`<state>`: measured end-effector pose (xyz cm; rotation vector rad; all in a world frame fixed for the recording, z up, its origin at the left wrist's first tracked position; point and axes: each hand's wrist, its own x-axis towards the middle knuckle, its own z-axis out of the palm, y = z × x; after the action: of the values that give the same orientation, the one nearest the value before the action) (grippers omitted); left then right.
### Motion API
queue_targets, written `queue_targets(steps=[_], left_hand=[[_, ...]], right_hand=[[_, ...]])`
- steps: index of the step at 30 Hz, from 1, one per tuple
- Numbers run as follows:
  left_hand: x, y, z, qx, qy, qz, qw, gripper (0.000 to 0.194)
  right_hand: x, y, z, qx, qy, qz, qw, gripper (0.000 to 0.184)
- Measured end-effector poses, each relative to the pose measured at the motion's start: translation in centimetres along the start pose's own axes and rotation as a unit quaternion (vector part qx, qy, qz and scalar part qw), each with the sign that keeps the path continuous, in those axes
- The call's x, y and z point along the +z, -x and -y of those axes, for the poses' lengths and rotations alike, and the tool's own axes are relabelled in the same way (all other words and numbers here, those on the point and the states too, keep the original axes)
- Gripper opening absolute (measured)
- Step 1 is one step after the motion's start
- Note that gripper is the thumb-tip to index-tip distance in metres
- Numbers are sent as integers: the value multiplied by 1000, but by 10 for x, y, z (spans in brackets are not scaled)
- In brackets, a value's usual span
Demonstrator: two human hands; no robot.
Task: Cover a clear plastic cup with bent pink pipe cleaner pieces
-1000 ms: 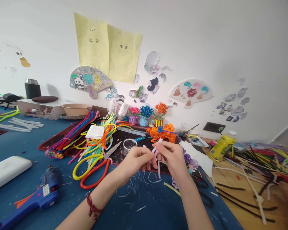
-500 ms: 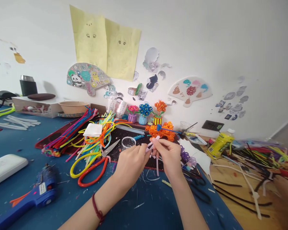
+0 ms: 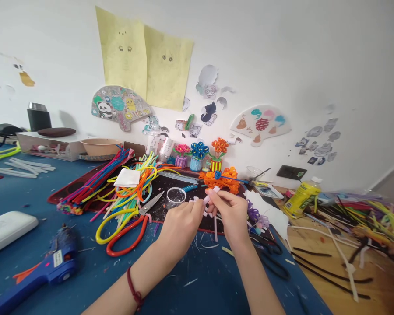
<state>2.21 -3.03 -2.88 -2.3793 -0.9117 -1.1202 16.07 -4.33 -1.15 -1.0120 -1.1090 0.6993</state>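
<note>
One lilac strip (image 3: 216, 190) in my view, pinched by left hand (image 3: 181, 224) and right hand (image 3: 232, 213) both, held length slanting seven to one o'clock. I put it at two o'clock off the left, ten off the right; neither's nearer.

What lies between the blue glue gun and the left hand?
In the head view, mainly the scissors' red handle lies between glue gun and left hand.

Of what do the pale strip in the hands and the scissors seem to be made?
Pale strip: perhaps fuzzy wire or soft plastic; no shine shows, so matte; too small to settle.
Scissors: likely metal blades, from the grey sheen; probably plastic handles, from the smooth, glossy red and yellow.
</note>
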Motion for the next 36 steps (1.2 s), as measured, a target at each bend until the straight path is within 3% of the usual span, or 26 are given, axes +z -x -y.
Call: queue_targets(steps=[4,13,21,24,27,30,32,36], left_hand=[[1,-1,0,-22,-27,8,999,17],[-6,-1,0,-6,-24,68,997,18],[-3,2,1,-9,4,61,998,22],[-2,0,0,-49,47,51,996,23],[-6,-8,-2,-170,187,57,966,23],[-12,-15,-1,-271,360,64,890,24],[-15,-18,2,-302,414,55,857,24],[-16,-19,8,-314,409,34,856,25]], right_hand=[[-2,-1,0,2,-14,-10,1000,31],[-2,-2,1,-4,-25,-24,999,28],[-2,-3,1,-1,-22,-24,999,30],[-2,-3,1,2,-33,-32,999,27],[-2,-3,3,12,-60,-43,997,26],[-3,-4,5,26,-90,-54,994,26],[-5,-6,6,37,-95,-55,993,26],[-13,-10,4,38,-72,-17,997,28]])
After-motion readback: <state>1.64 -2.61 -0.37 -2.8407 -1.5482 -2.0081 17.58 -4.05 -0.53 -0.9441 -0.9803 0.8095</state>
